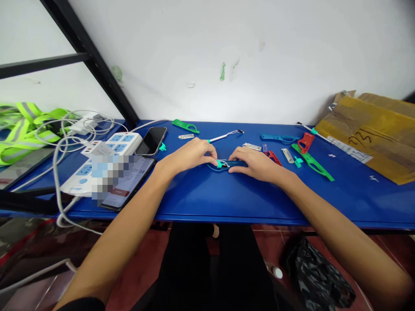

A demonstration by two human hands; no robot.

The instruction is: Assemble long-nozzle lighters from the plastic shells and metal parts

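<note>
On the blue table, my left hand is pinched at a small teal plastic trigger-like piece, which lies in a blue plastic casing. My right hand grips the right part of that casing between thumb and fingers. A thin white wire and a small black part show between the hands. Much of the casing is hidden by my fingers. Just beyond my left hand lies a metal rod with a wire and a black tip. A clear, metal-ended piece is behind my right hand.
Blue, green and red casings lie to the right, near a taped cardboard box. Another green casing is at the back. Two phones and a white power strip with cables stand left.
</note>
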